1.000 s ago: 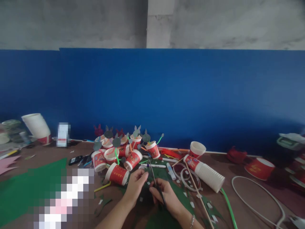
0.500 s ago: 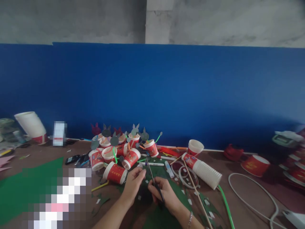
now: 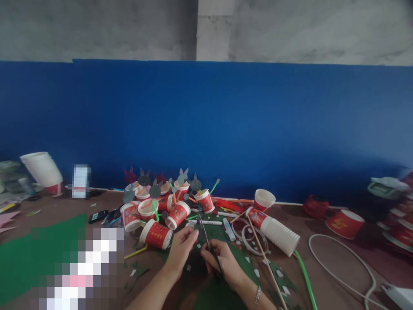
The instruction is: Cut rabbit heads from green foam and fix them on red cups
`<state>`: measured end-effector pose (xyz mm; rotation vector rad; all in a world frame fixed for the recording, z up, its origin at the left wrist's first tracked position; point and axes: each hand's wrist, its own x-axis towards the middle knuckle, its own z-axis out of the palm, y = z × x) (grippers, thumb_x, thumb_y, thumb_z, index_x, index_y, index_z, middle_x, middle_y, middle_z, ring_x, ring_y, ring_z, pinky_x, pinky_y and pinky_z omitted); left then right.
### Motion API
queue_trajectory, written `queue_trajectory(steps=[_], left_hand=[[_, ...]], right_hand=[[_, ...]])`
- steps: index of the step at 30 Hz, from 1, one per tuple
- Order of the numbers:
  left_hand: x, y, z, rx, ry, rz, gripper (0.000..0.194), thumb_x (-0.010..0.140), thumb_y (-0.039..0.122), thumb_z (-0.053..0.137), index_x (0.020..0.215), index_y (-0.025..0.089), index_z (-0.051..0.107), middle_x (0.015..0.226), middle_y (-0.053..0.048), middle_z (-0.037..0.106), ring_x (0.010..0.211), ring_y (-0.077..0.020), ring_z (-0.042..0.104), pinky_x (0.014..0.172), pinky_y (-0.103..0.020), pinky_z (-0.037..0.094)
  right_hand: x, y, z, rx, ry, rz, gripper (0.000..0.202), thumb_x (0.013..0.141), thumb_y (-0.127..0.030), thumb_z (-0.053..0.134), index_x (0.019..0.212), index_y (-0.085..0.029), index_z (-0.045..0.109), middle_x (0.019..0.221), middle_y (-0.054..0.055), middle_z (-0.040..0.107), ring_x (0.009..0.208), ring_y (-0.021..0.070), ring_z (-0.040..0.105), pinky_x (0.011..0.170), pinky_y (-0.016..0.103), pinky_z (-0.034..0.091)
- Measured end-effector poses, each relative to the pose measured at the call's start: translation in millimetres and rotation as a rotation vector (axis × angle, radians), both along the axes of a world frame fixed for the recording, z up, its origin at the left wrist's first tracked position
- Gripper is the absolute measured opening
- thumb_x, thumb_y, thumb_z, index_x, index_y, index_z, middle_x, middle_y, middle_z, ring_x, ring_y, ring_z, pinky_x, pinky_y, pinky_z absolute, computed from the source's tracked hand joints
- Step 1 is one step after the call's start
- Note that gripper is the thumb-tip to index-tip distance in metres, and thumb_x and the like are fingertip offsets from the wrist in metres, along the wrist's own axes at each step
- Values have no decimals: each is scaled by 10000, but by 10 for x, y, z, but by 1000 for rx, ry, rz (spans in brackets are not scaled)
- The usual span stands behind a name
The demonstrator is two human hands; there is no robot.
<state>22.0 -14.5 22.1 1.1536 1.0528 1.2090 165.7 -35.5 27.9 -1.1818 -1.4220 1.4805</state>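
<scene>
Black-handled scissors (image 3: 206, 239) are held in my right hand (image 3: 221, 260), with the blades pointing up and away from me. My left hand (image 3: 183, 249) is just left of the blades, its thumb and fingers pinched together; whatever lies between them is too small to make out. Dark green paper (image 3: 209, 297) lies under both hands, with small white scraps around it. A red paper cup (image 3: 156, 234) on its side is close to my left hand. A white marker (image 3: 209, 222) and a glue stick (image 3: 229, 229) lie beyond my hands.
Several decorated red cups (image 3: 178, 215) crowd the left middle. A stack of cups (image 3: 277, 232), tape rings (image 3: 254, 241) and a wooden stick (image 3: 266, 260) lie right of my hands. Green paper (image 3: 48, 249) covers the far left. A white cable (image 3: 342, 279) curls at the right.
</scene>
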Motion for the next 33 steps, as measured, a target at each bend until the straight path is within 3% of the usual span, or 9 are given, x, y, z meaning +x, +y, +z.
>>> queue_trajectory(steps=[5,16,33], left_hand=[[22,-26,53,-31,-33,-69,350,718,465,640,626,173,471,482,102,289,439,-52,204,440,-207,143],[47,-69,124,-35,-84,-39,299,706,395,656,619,160,493,516,84,355,459,-52,232,445,-202,177],[20,-27,32,-59,-96,-55,379,681,484,677,625,162,486,494,88,321,456,-52,232,442,-204,149]], right_hand=[[8,11,-34,6,1,-16,433,656,-558,662,753,-155,537,408,-62,502,352,67,389,389,187,275],[12,4,-29,-3,-5,14,459,641,-574,666,765,-150,541,429,-53,521,363,80,432,387,190,312],[3,21,-59,19,-9,8,425,653,-533,676,742,-141,538,412,-60,497,353,65,403,379,183,296]])
